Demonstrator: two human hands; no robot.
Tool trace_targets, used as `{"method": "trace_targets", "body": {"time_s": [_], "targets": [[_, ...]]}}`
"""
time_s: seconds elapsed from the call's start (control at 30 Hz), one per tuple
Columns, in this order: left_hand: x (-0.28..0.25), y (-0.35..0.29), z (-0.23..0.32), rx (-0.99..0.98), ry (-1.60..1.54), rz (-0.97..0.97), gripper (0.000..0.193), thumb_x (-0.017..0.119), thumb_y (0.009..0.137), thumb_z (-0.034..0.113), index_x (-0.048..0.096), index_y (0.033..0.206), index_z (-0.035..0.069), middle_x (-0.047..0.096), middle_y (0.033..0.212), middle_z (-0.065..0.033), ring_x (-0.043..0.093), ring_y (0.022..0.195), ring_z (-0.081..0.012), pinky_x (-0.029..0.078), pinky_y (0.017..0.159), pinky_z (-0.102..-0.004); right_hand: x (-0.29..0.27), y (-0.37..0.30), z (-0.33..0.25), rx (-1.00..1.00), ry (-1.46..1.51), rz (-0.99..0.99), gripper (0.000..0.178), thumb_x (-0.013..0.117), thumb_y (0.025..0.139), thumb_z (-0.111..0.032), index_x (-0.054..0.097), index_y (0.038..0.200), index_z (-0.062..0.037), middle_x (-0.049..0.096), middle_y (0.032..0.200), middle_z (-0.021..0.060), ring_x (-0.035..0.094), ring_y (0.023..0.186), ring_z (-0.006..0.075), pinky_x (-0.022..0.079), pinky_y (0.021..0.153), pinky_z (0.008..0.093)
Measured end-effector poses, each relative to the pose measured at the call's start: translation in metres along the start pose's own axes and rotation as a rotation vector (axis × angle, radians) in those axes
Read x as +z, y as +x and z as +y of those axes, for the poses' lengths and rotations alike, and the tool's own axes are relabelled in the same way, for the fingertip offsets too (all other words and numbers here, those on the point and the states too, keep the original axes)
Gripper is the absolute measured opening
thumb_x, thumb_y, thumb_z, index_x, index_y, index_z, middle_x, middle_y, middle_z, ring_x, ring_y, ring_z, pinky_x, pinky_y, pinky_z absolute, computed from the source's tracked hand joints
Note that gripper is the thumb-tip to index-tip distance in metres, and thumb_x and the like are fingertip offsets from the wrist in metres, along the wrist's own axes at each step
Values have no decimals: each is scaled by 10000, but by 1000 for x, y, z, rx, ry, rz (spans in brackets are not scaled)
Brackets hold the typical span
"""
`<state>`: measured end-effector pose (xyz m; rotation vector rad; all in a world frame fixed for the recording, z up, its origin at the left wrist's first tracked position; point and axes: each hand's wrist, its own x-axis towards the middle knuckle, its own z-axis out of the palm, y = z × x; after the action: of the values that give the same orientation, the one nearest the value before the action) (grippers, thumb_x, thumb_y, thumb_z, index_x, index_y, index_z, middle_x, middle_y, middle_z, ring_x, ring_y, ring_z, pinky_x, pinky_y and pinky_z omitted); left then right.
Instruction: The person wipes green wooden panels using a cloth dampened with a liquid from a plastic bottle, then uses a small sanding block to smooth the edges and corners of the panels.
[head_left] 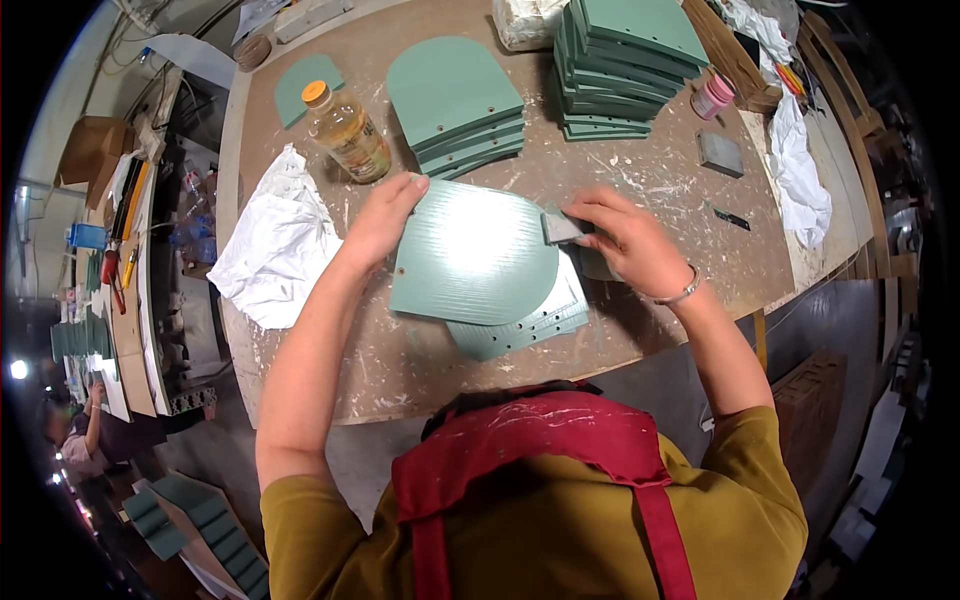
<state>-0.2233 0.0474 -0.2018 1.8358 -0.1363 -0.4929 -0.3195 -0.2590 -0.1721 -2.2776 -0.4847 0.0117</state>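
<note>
A green panel [475, 255] with one rounded end lies in front of me, its surface shining under the light. At its upper left corner, my left hand [388, 218] grips the edge. Pinched between the thumb and fingers of my right hand [625, 238] is a grey sanding block [562, 228], pressed against the panel's curved right edge. Beneath this panel, several more green panels [520, 335] with small holes along their edges stick out toward me.
Beyond my hands stand a short stack of green panels [445, 85], a taller one [625, 60] and an orange-capped bottle [350, 135]. A white cloth [278, 240] lies left. Rightward are a pink bottle [712, 97], another grey block [720, 154] and a dark blade-like tool [732, 219].
</note>
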Motion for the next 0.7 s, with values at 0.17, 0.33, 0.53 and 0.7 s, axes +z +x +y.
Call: {"method": "trace_targets", "body": {"time_s": [0.17,0.33,0.53,0.7], "targets": [[0,-5,-11,-32,-62,31,348,491,990,313,597,1014,-17,592,901,-48,502,849,-125,424,782,-281,7,-26,-11,64,-15,17,365,656,792,13,602,1148,-40,589,1145,114,602,1003,332,513,812,364],[-1,-13,-25,-79,-111,60,344,489,989,300,599,1037,-22,594,920,-44,506,854,-129,423,793,-282,12,-45,-19,139,6,-6,366,658,793,22,605,1151,-36,588,1120,127,612,992,326,514,786,360],[-1,-16,-31,-80,-164,68,322,503,987,304,598,1003,-3,582,898,-29,494,832,-111,418,755,-270,17,-32,-5,63,44,193,334,654,822,-7,602,1152,-4,591,1113,131,604,974,317,489,838,346],[-2,-23,-32,-52,-190,123,311,509,985,304,604,1011,8,576,857,-8,482,772,-89,407,682,-246,20,-38,-8,112,72,119,339,655,819,-10,601,1153,-3,594,1114,127,601,992,316,484,846,343]]}}
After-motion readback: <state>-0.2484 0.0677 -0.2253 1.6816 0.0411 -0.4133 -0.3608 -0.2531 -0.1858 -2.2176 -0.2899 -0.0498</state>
